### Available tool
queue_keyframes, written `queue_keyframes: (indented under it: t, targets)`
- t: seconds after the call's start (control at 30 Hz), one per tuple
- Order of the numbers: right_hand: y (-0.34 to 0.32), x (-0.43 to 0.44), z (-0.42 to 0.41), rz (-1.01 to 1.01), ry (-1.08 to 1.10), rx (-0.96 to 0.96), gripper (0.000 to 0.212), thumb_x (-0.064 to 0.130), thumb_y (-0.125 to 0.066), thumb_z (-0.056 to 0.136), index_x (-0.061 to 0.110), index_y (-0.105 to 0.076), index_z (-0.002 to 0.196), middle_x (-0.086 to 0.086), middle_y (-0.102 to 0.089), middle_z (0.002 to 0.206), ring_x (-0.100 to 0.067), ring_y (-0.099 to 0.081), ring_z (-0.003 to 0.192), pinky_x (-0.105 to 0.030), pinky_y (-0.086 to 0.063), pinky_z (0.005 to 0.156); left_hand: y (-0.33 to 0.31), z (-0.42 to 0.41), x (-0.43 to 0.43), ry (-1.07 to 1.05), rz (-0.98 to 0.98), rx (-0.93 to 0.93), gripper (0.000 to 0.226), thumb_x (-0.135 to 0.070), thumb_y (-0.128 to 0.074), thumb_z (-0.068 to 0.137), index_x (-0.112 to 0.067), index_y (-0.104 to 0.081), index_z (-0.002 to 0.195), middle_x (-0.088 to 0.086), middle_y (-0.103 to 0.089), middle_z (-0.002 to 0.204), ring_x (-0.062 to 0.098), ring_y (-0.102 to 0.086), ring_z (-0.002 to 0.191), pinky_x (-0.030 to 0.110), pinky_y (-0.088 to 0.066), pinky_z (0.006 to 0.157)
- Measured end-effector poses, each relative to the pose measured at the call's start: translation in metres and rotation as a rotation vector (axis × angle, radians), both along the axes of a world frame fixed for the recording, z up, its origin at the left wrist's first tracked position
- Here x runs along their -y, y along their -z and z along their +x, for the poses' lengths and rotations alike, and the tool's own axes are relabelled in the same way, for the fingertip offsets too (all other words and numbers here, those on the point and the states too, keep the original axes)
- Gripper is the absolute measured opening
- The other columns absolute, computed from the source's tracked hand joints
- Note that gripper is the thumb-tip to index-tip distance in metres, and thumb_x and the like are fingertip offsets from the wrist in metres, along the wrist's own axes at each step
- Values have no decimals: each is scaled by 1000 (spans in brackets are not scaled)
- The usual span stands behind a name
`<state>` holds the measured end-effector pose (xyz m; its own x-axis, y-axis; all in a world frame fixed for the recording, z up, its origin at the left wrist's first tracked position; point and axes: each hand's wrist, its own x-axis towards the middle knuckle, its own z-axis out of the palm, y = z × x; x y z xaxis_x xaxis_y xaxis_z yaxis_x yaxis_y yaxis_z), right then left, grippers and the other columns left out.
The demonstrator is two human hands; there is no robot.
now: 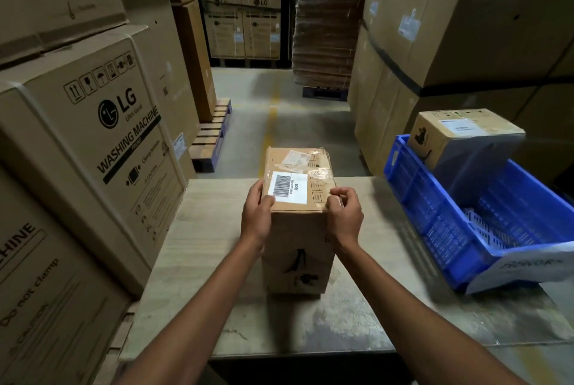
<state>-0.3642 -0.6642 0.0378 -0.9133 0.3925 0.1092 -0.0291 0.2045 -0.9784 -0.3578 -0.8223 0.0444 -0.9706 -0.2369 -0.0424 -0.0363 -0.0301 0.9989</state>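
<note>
A tall brown cardboard box (298, 248) stands upright in the middle of a pale worktable (198, 248). Its top carries a white barcode label (287, 185) and clear tape. My left hand (257, 213) grips the box's near left top corner, thumb on the label's edge. My right hand (344, 213) holds the near right top corner, with curled fingers pinching at the tape or edge there.
A blue plastic crate (484, 223) sits at the table's right, a small cardboard box (462, 136) resting on its far rim. Large washing machine cartons (93, 142) wall the left side, big cartons (450, 42) the right. A floor aisle with pallets (214, 133) runs ahead.
</note>
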Motion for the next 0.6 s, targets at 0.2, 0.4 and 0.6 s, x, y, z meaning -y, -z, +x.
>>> queue_keyframes:
  t: [0.2,0.4,0.6]
  targets:
    - [15,-3,23,98,-73,-14,15,9,-55,93,11,-54,108,7,-62,106,-12,-63,100,-8,-47,62,27,19,5,29,-171,-26,46,-15,-46,102,-24,-41,147,-9,-55,134,6,-59,115,15,-51,84]
    - [23,-9,24,791,-178,-369,29,21,-58,90,8,-67,114,-13,-59,139,-26,-51,134,-36,-42,108,28,25,8,-68,-933,-546,34,-17,-50,92,-4,-66,120,15,-60,128,27,-53,120,36,-48,98]
    - [34,-7,24,1088,-270,-405,42,32,-44,98,10,-70,123,-8,-66,131,-26,-59,126,-41,-47,103,37,28,-5,70,-1195,-474,47,-32,-42,95,-5,-65,125,16,-63,131,29,-57,124,44,-46,105]
